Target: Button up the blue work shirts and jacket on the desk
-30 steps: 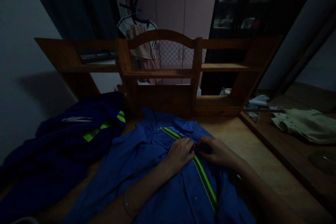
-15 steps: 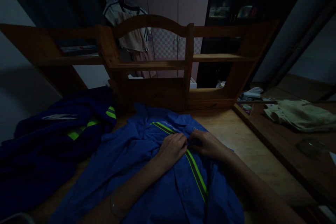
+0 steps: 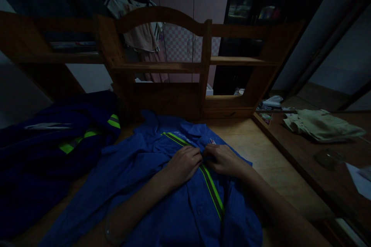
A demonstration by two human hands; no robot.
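A blue work shirt point(image 3: 174, 208) with a yellow-green and grey reflective stripe lies spread on the wooden desk, its collar toward the shelf. My left hand point(image 3: 185, 162) is closed on the front opening, at the stripe. Close beside it, almost touching, my right hand point(image 3: 223, 159) pinches the opposite front edge, fingers curled. Whatever lies between the fingertips, such as a button, is hidden. Farther down the front a button point(image 3: 199, 210) shows. White lettering and a small badge point(image 3: 212, 141) sit on the chest above my hands.
A dark blue garment point(image 3: 58, 154) with reflective strips is heaped at the left. Behind the shirt stands a wooden shelf point(image 3: 156, 68). To the right, a lower brown surface holds a folded pale cloth point(image 3: 321, 123), a glass ashtray-like dish point(image 3: 329, 158) and white paper point(image 3: 359, 179).
The view has shifted slightly, so everything sits a little further left. My right fingers have moved and curled in more, and the chest badge now shows. Both hands stay at the shirt front.
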